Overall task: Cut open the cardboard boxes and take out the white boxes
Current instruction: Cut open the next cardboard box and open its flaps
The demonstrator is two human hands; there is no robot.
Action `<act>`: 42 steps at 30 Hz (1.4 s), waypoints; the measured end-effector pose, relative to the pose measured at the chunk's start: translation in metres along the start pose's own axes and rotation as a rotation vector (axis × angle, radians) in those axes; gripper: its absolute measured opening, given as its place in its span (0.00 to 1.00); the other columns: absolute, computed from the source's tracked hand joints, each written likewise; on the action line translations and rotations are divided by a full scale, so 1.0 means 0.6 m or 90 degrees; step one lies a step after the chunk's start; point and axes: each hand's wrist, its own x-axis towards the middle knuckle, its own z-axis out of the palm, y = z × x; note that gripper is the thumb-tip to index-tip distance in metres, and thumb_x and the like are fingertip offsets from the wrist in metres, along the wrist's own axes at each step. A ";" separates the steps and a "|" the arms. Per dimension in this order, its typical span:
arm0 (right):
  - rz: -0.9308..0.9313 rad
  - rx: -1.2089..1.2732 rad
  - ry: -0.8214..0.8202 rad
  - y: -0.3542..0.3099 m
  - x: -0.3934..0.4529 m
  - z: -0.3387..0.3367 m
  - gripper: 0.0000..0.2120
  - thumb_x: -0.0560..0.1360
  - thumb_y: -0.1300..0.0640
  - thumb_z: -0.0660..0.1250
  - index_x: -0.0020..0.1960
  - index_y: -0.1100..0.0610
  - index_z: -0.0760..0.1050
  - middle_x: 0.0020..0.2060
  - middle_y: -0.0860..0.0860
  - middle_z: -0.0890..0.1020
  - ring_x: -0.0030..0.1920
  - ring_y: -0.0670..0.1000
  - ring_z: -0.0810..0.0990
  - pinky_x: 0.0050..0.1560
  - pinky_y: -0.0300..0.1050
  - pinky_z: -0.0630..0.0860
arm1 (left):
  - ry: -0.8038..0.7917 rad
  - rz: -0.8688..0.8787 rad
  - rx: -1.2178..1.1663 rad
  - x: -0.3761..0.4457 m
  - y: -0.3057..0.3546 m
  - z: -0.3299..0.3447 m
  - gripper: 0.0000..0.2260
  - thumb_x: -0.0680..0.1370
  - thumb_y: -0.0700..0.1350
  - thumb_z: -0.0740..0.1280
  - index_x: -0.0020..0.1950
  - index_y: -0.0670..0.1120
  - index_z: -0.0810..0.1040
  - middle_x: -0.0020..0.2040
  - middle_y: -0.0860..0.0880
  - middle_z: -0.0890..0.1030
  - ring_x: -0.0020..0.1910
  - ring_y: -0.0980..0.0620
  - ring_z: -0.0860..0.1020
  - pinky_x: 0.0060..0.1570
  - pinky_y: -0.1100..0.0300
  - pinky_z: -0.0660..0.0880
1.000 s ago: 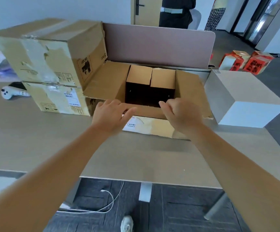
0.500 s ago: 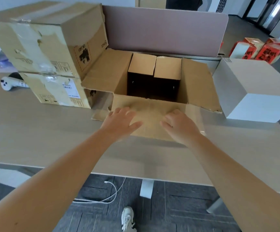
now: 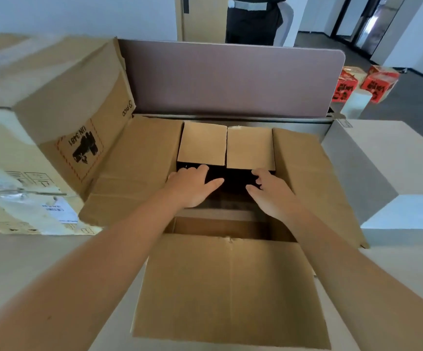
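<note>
The open brown cardboard box (image 3: 230, 287) sits at the centre of the pale wooden table (image 3: 23, 269), with all 4 flaps folded outward. The near flap lies flat toward the person; the left and right flaps spread to the sides; the far side shows 2 smaller flaps standing side by side. The interior of the open box is dark, and its contents cannot be made out.

The left hand (image 3: 192, 187) reaches into the opening of the open box from the near side, palm down, fingers extended and slightly spread, thumb out toward the centre. It holds nothing visible. The right hand (image 3: 271, 191) reaches in beside it, fingers loosely bent toward the dark interior. Whether these fingers touch anything cannot be told. The 2 hands are near each other but apart.

Just beside the right flap of the open box stands 1 large white rectangular box (image 3: 387, 178) on the table. To the left of the open box, touching its left flap, 2 taped brown cardboard boxes (image 3: 53, 110) are stacked, the upper 1 bearing a black printed label. Behind the open box rises a mauve desk divider panel (image 3: 230, 77). Beyond the divider, at far right, red cartons (image 3: 372, 83) sit on the grey floor, and a person in dark clothing (image 3: 251, 19) stands near a door.
</note>
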 end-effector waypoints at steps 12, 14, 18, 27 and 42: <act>0.060 0.147 0.151 -0.001 0.079 0.048 0.32 0.79 0.58 0.58 0.76 0.52 0.42 0.66 0.58 0.71 0.59 0.55 0.76 0.54 0.43 0.73 | 0.069 0.051 -0.092 0.058 -0.015 0.001 0.31 0.80 0.58 0.54 0.76 0.44 0.49 0.73 0.45 0.64 0.70 0.45 0.65 0.69 0.49 0.63; 0.018 0.110 0.238 -0.006 0.076 0.048 0.32 0.78 0.59 0.59 0.76 0.54 0.46 0.70 0.55 0.66 0.66 0.53 0.71 0.59 0.40 0.69 | 0.171 0.065 -0.067 0.054 -0.010 -0.003 0.31 0.79 0.57 0.55 0.76 0.44 0.50 0.72 0.45 0.66 0.69 0.47 0.66 0.68 0.50 0.63; -0.043 0.036 0.311 -0.020 0.088 0.026 0.33 0.77 0.58 0.61 0.76 0.53 0.46 0.73 0.52 0.61 0.70 0.51 0.64 0.66 0.40 0.63 | 0.314 0.083 -0.035 0.063 -0.004 -0.018 0.30 0.79 0.57 0.57 0.76 0.44 0.53 0.72 0.46 0.65 0.71 0.48 0.63 0.70 0.53 0.58; -0.050 -0.110 0.222 0.007 0.192 -0.059 0.37 0.77 0.54 0.61 0.76 0.55 0.39 0.76 0.53 0.45 0.76 0.55 0.43 0.75 0.52 0.45 | 0.344 0.035 0.069 0.160 -0.028 -0.066 0.33 0.78 0.56 0.58 0.77 0.44 0.48 0.76 0.44 0.55 0.75 0.43 0.51 0.72 0.50 0.50; 0.062 -0.277 0.086 0.051 0.241 -0.050 0.36 0.74 0.44 0.62 0.74 0.55 0.49 0.71 0.57 0.58 0.70 0.61 0.57 0.67 0.59 0.60 | 0.120 -0.044 0.159 0.206 -0.069 -0.060 0.36 0.75 0.66 0.55 0.77 0.50 0.49 0.78 0.49 0.46 0.71 0.39 0.57 0.68 0.44 0.56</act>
